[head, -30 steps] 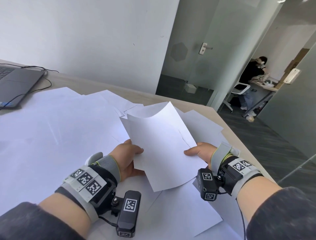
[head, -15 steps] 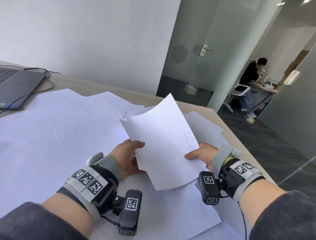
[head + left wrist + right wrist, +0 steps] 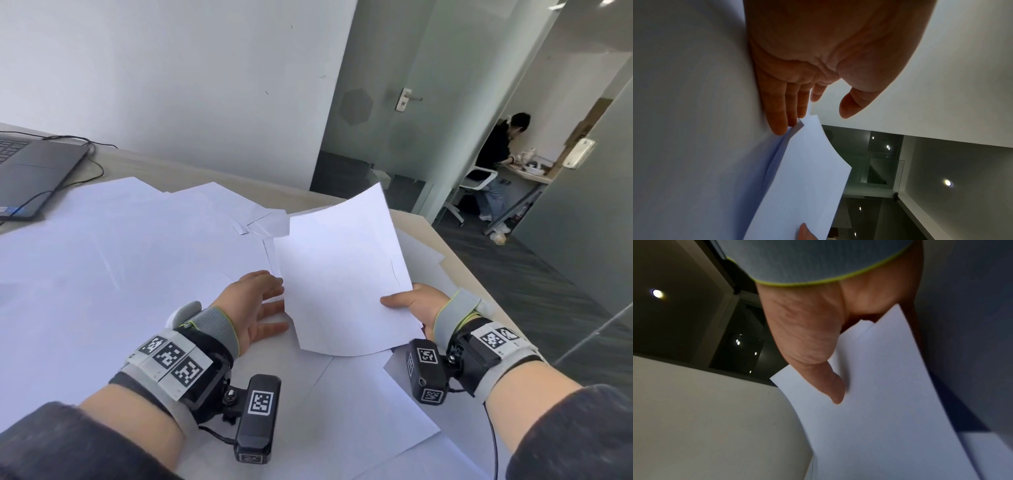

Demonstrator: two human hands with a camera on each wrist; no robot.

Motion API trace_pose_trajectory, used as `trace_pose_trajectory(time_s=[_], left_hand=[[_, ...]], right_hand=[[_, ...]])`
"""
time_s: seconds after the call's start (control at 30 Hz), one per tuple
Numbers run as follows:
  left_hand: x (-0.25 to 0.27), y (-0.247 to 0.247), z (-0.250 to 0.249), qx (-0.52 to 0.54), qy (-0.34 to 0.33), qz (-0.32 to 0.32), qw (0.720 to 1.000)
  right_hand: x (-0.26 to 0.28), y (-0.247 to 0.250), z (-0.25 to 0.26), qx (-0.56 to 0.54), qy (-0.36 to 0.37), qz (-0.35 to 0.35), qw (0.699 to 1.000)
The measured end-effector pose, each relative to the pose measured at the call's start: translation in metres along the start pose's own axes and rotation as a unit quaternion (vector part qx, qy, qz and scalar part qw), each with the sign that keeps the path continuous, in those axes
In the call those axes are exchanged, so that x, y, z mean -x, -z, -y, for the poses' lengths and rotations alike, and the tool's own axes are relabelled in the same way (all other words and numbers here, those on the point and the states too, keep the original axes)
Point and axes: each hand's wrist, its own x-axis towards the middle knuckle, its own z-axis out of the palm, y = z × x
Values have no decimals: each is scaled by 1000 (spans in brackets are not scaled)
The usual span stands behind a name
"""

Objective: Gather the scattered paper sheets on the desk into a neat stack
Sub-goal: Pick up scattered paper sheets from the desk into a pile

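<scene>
A thin bundle of white sheets (image 3: 342, 274) hangs tilted above the desk. My right hand (image 3: 404, 302) pinches its right edge, the thumb (image 3: 830, 382) lying on top of the sheets (image 3: 890, 402) and the fingers hidden beneath. My left hand (image 3: 279, 303) is open just left of the bundle, palm turned towards it. Its straight fingers (image 3: 781, 116) reach the near corner of the sheets (image 3: 807, 178), and the thumb stands apart from the paper. Many loose white sheets (image 3: 120, 267) lie overlapping across the desk (image 3: 205, 178).
A dark laptop (image 3: 30, 171) with a black cable (image 3: 85, 150) sits at the far left. The desk's right edge (image 3: 455, 236) runs close beside my right hand. Beyond it are a glass door and a seated person (image 3: 496, 161).
My left hand has let go of the bundle's left edge and opened flat. The right hand has carried the sheets slightly right and up.
</scene>
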Motion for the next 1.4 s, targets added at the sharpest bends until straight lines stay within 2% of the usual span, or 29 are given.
trace_pose_trajectory(time_s=[0.17,0.27,0.37,0.5,0.57,0.67,1.03,1.23,1.4], left_hand=[[-1,1,-1,-6,3,6,1000],[-1,2,-1,-2,-1,6,1000],[-2,4,-2,-3,-12,2,1000],[-3,5,-4,-9,-27,-14,999],[-3,6,-5,-11,-30,-20,999],[-3,6,-5,-14,-33,-23,999],[-4,7,-2,-17,-37,-25,999],[-5,8,-2,-16,-36,-21,999],[-6,8,-3,-14,-38,-21,999]], right_hand=[[-2,-13,-5,61,4,10,998],[-3,-12,-6,60,11,4,998],[-3,-6,-1,16,32,-18,999],[-4,10,6,-69,71,-92,991],[-4,16,9,-93,79,-106,987],[1,21,8,-95,75,-95,988],[10,-12,-5,40,33,38,998],[7,-17,-6,91,43,30,994],[6,-12,-5,25,59,-4,998]])
